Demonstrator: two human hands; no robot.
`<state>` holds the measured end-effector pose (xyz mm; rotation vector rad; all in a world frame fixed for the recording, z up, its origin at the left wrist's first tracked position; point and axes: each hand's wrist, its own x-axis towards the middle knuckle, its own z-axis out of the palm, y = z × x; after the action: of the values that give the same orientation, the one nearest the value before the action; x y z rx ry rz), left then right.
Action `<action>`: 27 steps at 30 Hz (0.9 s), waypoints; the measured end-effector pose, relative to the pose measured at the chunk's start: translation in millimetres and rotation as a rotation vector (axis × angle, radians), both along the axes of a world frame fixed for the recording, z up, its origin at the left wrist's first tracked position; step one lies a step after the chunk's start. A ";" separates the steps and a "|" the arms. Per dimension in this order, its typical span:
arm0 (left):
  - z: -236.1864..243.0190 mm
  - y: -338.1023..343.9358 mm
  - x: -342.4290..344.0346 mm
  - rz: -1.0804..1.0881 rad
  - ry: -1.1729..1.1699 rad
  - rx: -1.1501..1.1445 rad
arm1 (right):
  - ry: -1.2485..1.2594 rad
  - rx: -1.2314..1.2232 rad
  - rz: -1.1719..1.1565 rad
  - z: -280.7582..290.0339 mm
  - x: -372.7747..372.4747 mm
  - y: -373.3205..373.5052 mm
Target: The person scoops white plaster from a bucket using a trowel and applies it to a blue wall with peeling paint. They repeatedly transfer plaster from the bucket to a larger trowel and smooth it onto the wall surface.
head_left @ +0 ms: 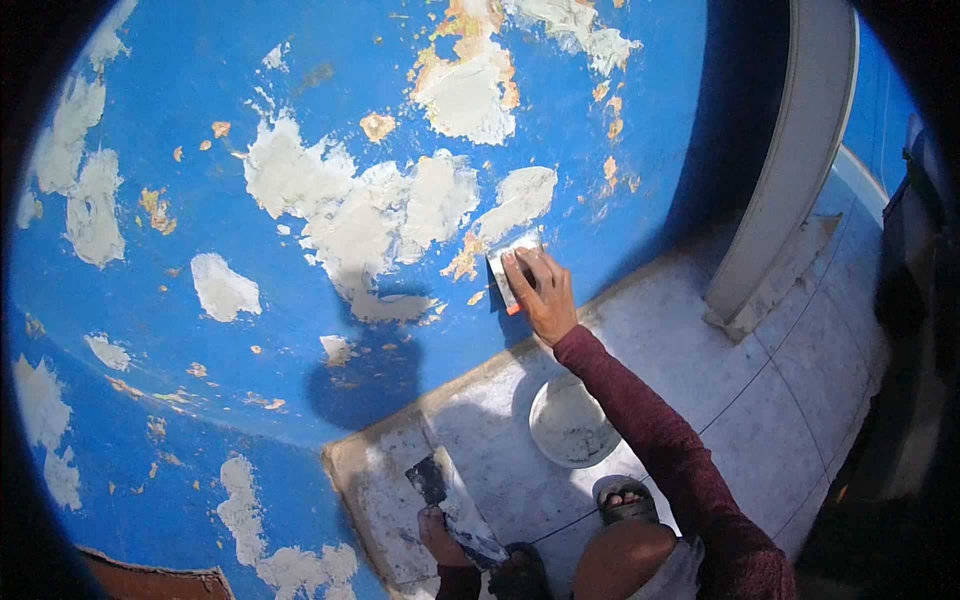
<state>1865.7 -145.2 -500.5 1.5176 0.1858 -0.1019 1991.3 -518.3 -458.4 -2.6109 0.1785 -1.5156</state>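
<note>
Pale, ragged-edged putty patches are lying rough and matte across the smooth blue wall, the largest sitting toward 10 o'clock. Near the view's centre, a flat scraper with an orange-red end is standing at the wall, just below a patch. The right hand is gripping it with bent fingers, its maroon-sleeved arm reaching up from 5 o'clock. At 6 o'clock, the left hand is holding a putty-smeared flat spatula. A round whitish bucket is sitting at 5 o'clock on pale tiles.
</note>
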 end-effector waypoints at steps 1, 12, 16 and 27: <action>10.1 -4.4 -2.3 0.008 0.022 -0.007 | 0.010 0.020 -0.006 2.0 -4.7 4.1; 17.8 -2.1 -4.8 0.019 -0.009 -0.012 | -0.218 0.237 -0.175 64.9 12.1 27.4; -14.4 10.7 -2.1 -0.004 -0.062 0.027 | -0.170 0.184 -0.047 53.0 18.5 42.2; 15.8 0.4 -5.4 0.018 -0.018 0.073 | -0.063 0.018 -0.015 27.7 -7.6 36.4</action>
<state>1860.2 -144.8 -484.7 1.5891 0.1905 -0.0678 1983.7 -481.9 -430.6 -2.5497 0.2057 -1.5911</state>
